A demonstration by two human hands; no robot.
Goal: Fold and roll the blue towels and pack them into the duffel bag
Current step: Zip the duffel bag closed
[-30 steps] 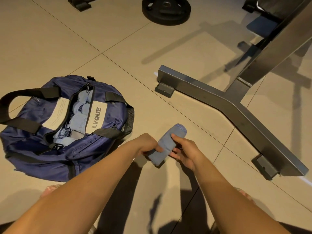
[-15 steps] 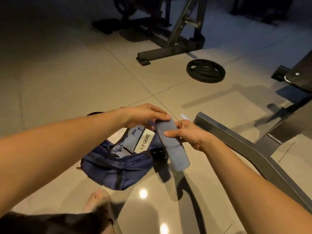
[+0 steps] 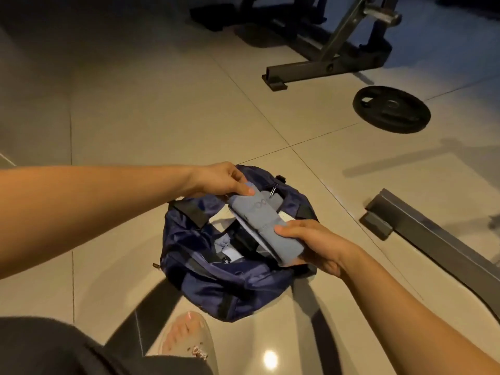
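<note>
A rolled blue towel (image 3: 263, 219) is held right over the open mouth of the navy duffel bag (image 3: 235, 282), which lies on the tiled floor. My left hand (image 3: 220, 180) pinches the roll's far end between thumb and fingers. My right hand (image 3: 316, 244) grips its near end from the right. Inside the bag's opening a bit of pale blue towel (image 3: 221, 242) shows; the rest of the contents is hidden by the roll and the bag's flaps.
A grey steel bench foot (image 3: 422, 228) runs along the floor at the right. A black weight plate (image 3: 391, 109) lies beyond it, and a dark rack base (image 3: 319, 66) stands at the back. My foot in a pale sandal (image 3: 186, 339) is just before the bag.
The towel roll has come from beside the bag to directly above its opening, and both hands have lowered with it. The view has swung left, so the bag now sits in the middle.
</note>
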